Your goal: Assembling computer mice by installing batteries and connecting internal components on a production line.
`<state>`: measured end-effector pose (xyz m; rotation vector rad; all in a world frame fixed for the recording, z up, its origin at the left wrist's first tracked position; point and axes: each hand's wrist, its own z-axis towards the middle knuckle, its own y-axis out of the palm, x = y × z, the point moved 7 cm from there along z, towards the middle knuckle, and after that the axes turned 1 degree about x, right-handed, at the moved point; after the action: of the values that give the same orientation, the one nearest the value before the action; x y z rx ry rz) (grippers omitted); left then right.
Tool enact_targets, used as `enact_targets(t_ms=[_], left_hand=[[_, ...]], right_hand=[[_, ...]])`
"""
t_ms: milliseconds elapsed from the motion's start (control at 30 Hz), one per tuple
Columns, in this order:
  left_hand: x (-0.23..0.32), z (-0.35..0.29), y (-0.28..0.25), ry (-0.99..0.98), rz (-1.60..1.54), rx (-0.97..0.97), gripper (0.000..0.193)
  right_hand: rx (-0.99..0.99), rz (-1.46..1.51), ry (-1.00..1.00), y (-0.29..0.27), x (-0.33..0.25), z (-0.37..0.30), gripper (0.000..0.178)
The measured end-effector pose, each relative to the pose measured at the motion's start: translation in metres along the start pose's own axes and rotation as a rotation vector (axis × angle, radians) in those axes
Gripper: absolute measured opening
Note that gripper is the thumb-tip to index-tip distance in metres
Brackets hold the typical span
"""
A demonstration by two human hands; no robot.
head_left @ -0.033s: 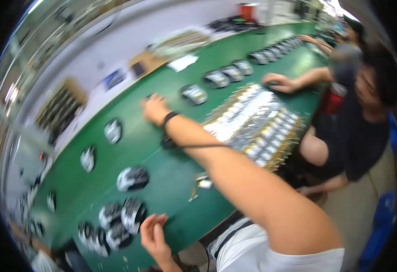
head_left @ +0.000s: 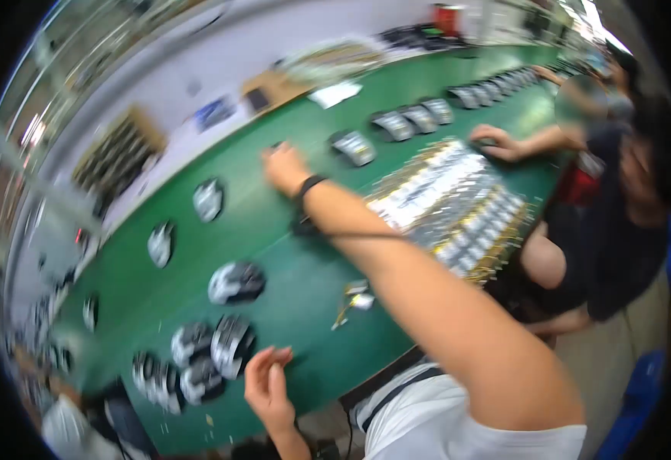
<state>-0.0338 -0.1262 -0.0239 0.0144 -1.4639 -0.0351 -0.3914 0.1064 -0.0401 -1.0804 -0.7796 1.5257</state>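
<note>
My right hand [head_left: 285, 167] reaches across the green bench, a black wristband with a cord [head_left: 311, 184] round its wrist. Its fingers are closed, and a small dark bit shows at their tips; blur hides what it is. Close to the bench's near edge, my left hand [head_left: 269, 387] is loosely curled with the thumb apart, nothing in it. Beside it lie several black-and-silver computer mice, the nearest mouse [head_left: 233, 346] almost at its fingers. Another mouse [head_left: 237, 283] lies farther in. To the left of my right hand is a mouse [head_left: 208, 199].
Right of my forearm lie rows of silver pouch cells [head_left: 446, 199] with yellow wires. One loose wired cell [head_left: 361, 299] is nearer me. A line of dark shells [head_left: 352, 147] runs to the far right. A co-worker's hand [head_left: 496, 143] rests beside the cells. A brown tray [head_left: 121, 157] stands behind.
The whole view has shifted slightly, so everything appears a little higher and farther right. Both hands keep about the same place over the bench.
</note>
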Motion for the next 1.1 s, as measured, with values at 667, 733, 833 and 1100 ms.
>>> enact_targets(t_ms=[667, 733, 833, 1100], left_hand=[[-0.027, 0.017, 0.045, -0.302, -0.666, -0.071, 0.073], [-0.025, 0.016, 0.039, -0.289, -0.672, -0.029, 0.073], [-0.022, 0.013, 0.038, -0.257, -0.701, 0.010, 0.073], [-0.029, 0.006, 0.047, -0.335, -0.588, 0.001, 0.070]], right_hand=[[-0.178, 0.393, -0.214, -0.207, 0.042, -0.192, 0.019], [-0.368, 0.408, -0.299, -0.188, 0.020, -0.204, 0.019], [-0.350, 0.383, -0.514, -0.170, -0.015, -0.244, 0.025], [-0.269, 0.294, -0.623, -0.149, -0.042, -0.273, 0.014]])
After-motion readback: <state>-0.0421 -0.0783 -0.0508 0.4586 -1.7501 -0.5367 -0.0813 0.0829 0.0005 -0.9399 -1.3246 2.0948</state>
